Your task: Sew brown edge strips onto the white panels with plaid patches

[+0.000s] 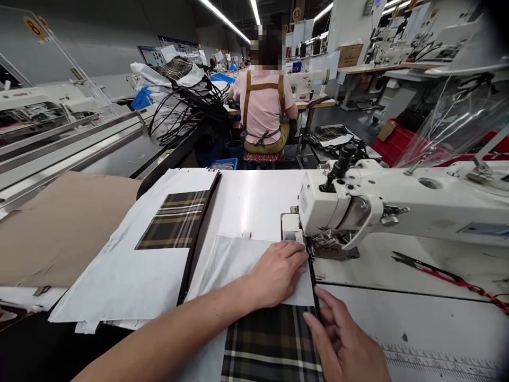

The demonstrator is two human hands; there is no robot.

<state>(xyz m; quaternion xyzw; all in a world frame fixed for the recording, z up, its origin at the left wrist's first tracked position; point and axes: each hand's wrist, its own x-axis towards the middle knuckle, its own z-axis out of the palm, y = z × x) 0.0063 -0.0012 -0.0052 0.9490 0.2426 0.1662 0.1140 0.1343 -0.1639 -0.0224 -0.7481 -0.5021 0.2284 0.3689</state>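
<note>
A white fabric panel (234, 258) with a dark plaid patch (270, 339) lies on the sewing table, its dark right edge running up to the needle area of a white sewing machine (326, 207). My left hand (278, 273) rests on the panel beside the presser foot, fingers together and bent over the edge. Lower down, my right hand (345, 334) pinches the panel's dark edge between thumb and fingers. The needle itself is too small to make out.
Left of the panel, a stack of similar white pieces (119, 265) has a plaid patch on top. Brown material (67, 223) lies farther left. Red-handled scissors (449, 276) sit right of the machine. Ahead, a seated person (264, 106) faces away near piled fabric (178, 101).
</note>
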